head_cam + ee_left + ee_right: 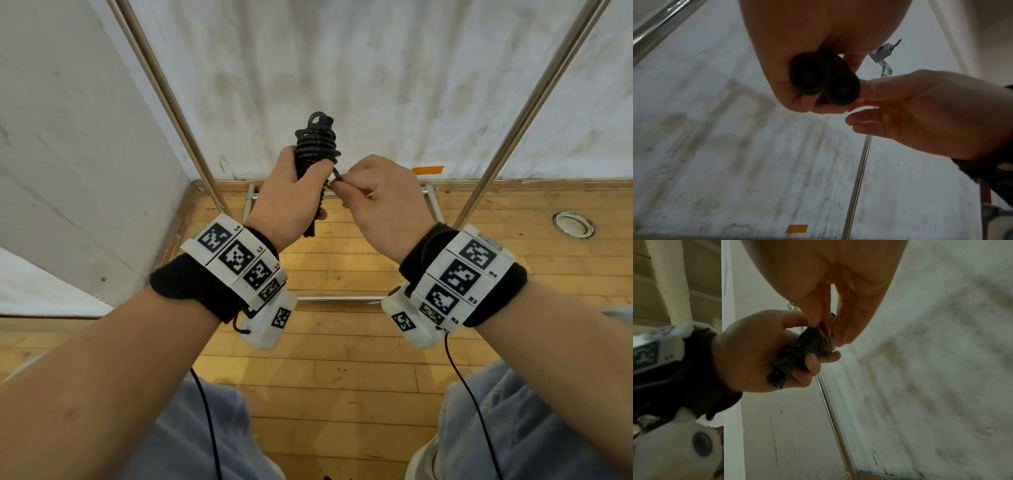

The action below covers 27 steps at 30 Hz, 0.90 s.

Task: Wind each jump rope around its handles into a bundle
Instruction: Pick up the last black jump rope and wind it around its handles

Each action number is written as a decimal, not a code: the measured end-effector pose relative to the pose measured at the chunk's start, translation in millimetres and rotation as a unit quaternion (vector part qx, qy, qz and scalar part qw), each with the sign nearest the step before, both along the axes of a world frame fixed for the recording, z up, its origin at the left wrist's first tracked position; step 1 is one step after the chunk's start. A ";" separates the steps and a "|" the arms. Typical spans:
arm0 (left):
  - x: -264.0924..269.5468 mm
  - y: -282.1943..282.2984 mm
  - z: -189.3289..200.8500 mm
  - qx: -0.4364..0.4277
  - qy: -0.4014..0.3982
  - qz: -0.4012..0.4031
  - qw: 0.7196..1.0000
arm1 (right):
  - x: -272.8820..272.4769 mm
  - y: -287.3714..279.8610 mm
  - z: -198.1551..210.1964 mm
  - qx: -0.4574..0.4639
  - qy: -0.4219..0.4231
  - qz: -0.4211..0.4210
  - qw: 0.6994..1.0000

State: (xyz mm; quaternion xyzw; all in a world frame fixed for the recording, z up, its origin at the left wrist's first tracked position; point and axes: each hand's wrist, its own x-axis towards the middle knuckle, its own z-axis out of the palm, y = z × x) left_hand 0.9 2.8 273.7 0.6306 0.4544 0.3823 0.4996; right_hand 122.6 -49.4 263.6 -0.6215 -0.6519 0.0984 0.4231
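L grip [291, 192] is wrapping fully round both handles [824, 81], fingers curled tight, holding the bundle upright in mid-air over the floor. R grip [373, 192] is pinching the rope's loose end [337, 176] w/ thumb & forefinger at approx 3 o'clock of the coils [317, 144]. Winding looks nearly done; step in hand is probably securing the tail. Next move is calling for tucking it under a coil w/o loosening the turns.

Even, soft light filled the head view, sharp throughout, with the metal poles [178, 113] bowed by wide-angle distortion. Both wrist views were dimmer and softer: the left hand [818, 40] loomed dark and blurred against the pale, backlit wall [715, 146], and glare streaked a pole [663, 24].
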 end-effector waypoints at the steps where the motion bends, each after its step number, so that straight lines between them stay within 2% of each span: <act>1: 0.4 -0.5 -0.8 0.003 0.002 -0.003 1.000 | 0.3 0.3 0.3 0.001 -0.006 -0.002 1.000; 5: -3.9 -4.5 -0.2 0.012 0.002 -0.041 0.999 | 4.7 1.1 1.7 -0.031 -0.047 0.014 0.998; 7: -7.6 -6.8 2.7 0.054 0.033 -0.083 0.995 | 7.1 2.2 3.5 -0.049 -0.054 0.023 0.997; 10: -8.6 -7.0 2.6 0.125 0.093 -0.119 0.981 | 8.7 3.1 6.0 -0.063 -0.009 0.031 0.997; 13: -10.5 -3.1 -2.3 0.142 0.137 -0.110 0.974 | 8.0 2.0 9.1 -0.057 0.021 0.031 0.998; 16: -13.3 -1.5 -2.5 0.136 0.158 -0.106 0.972 | 6.1 1.0 10.5 -0.055 0.038 0.027 0.997; 21: -12.3 -0.7 2.1 0.074 0.097 -0.122 0.985 | 8.8 0.0 11.8 0.023 0.120 -0.022 0.992; 27: -14.2 -0.5 3.6 -0.007 0.046 -0.147 0.988 | 10.3 -1.3 9.9 0.045 0.048 0.007 0.998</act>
